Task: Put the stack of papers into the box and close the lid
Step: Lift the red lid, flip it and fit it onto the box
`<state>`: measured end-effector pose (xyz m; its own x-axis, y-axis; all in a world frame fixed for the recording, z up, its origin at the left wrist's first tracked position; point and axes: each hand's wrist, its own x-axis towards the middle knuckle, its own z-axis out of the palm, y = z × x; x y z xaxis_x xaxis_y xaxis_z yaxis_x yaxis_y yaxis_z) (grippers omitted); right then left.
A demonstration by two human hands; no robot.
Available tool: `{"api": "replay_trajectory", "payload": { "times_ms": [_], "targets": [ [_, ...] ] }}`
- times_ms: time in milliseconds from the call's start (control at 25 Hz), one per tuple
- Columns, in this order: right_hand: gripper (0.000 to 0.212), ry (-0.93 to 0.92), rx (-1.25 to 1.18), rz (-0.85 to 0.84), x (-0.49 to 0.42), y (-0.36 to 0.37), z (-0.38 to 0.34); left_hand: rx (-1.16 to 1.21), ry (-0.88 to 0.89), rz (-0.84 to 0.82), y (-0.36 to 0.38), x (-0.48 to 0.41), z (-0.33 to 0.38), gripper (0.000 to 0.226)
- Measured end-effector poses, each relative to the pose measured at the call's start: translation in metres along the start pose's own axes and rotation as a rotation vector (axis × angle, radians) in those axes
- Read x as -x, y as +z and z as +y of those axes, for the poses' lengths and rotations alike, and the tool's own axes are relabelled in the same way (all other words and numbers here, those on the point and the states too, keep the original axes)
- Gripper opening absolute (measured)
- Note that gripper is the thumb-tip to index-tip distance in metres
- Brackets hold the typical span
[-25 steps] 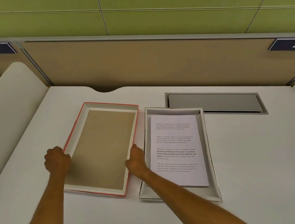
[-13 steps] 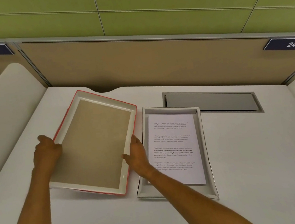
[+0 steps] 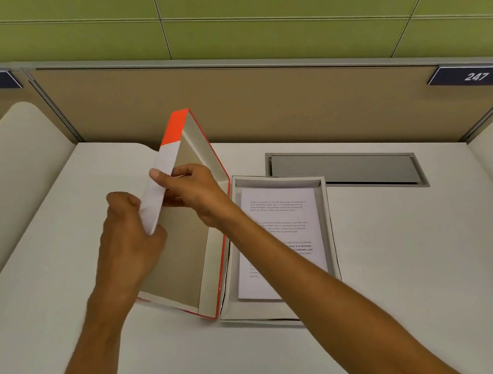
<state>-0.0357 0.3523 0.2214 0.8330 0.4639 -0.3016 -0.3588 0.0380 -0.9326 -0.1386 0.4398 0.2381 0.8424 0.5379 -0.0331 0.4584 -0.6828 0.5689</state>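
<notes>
The lid (image 3: 185, 256), orange and white outside and tan inside, stands tipped up on its long right edge, just left of the box. My left hand (image 3: 129, 232) grips its raised left rim from outside. My right hand (image 3: 193, 190) reaches across and holds the same rim, thumb over the white side. The shallow grey-white box (image 3: 327, 226) lies flat on the desk with the stack of printed papers (image 3: 279, 213) inside it. My right forearm crosses the lower half of the papers.
A white desk (image 3: 418, 259) carries everything. A grey cable-tray hatch (image 3: 345, 171) is set into it behind the box. A tan partition with number plates 246 and 247 closes the back, and curved white dividers stand at both sides.
The lid lay flat, inside up, with a hand at each long side. Its left side has swung up until the lid stands on its right edge, and my right hand has moved to the raised rim.
</notes>
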Motion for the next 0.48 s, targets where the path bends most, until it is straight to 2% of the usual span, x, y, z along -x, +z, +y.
{"api": "replay_trajectory", "payload": {
  "times_ms": [40,120,200,320,480],
  "targets": [
    [0.011,0.013,0.019,0.006,0.002,-0.002,-0.004,0.018,0.002,-0.031,0.002,0.001,0.007,0.063],
    [0.025,0.048,0.06,0.063,0.006,-0.008,-0.009,0.112,-0.035,-0.103,0.003,0.0,0.014,0.078],
    [0.034,0.084,0.033,0.094,0.009,-0.014,-0.012,0.314,-0.111,-0.166,0.002,-0.006,0.013,0.081],
    [0.035,0.101,-0.019,0.103,0.016,-0.029,-0.021,0.577,-0.224,-0.312,0.012,-0.013,0.004,0.073],
    [0.04,0.08,-0.147,0.087,0.032,-0.058,-0.032,0.491,-0.311,-0.311,0.055,-0.023,-0.019,0.056]
  ]
}}
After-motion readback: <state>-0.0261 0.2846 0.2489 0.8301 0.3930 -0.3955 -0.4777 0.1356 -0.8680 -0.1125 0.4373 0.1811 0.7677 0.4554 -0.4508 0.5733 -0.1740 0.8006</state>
